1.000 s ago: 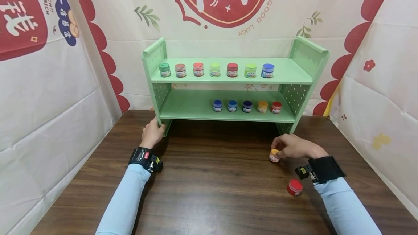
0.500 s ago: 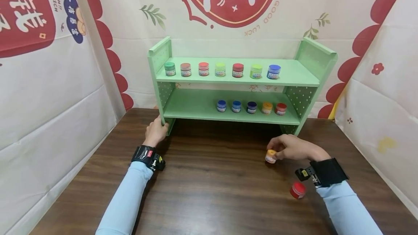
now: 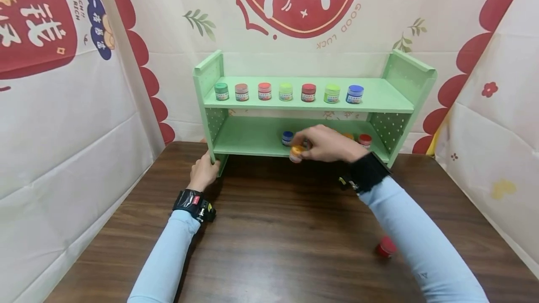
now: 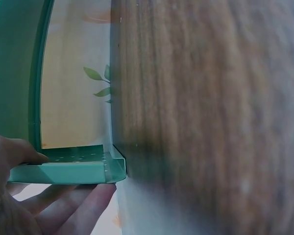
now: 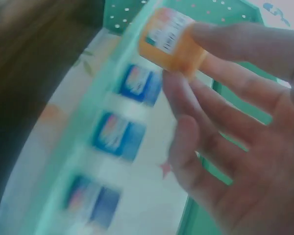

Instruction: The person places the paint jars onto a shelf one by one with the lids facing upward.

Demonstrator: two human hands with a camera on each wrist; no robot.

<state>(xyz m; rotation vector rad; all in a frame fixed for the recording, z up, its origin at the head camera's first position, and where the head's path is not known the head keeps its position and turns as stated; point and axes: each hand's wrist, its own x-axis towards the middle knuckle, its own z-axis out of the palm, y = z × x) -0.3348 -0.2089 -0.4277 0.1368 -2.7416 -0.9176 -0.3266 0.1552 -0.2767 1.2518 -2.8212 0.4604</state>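
Observation:
My left hand [image 3: 204, 172] grips the lower left side panel of a green two-tier shelf [image 3: 248, 130]; in the left wrist view, thumb and fingers lie on either side of the panel [image 4: 73, 172]. My right hand [image 3: 326, 143] pinches a small orange paint jar [image 3: 296, 154] by its lid, in front of the lower tier's edge. Just behind it stands a blue jar [image 3: 287, 138]. The right wrist view shows the held jar [image 5: 166, 39] tilted, with three blue jars, the middle one [image 5: 118, 136] blurred, along the tier. My hand partly hides this row in the head view.
Several jars, among them a dark red one [image 3: 308, 92], line the upper tier. A red jar [image 3: 364, 140] stands at the lower tier's right. Another red jar [image 3: 386, 247] lies on the wooden table [image 3: 269, 242] beside my right forearm. Printed cloth [image 3: 168, 83] surrounds the table.
My right hand has lifted the orange jar off the table and carried it left and forward to the lower tier. My left hand has kept its grip on the shelf. The head view shifted slightly.

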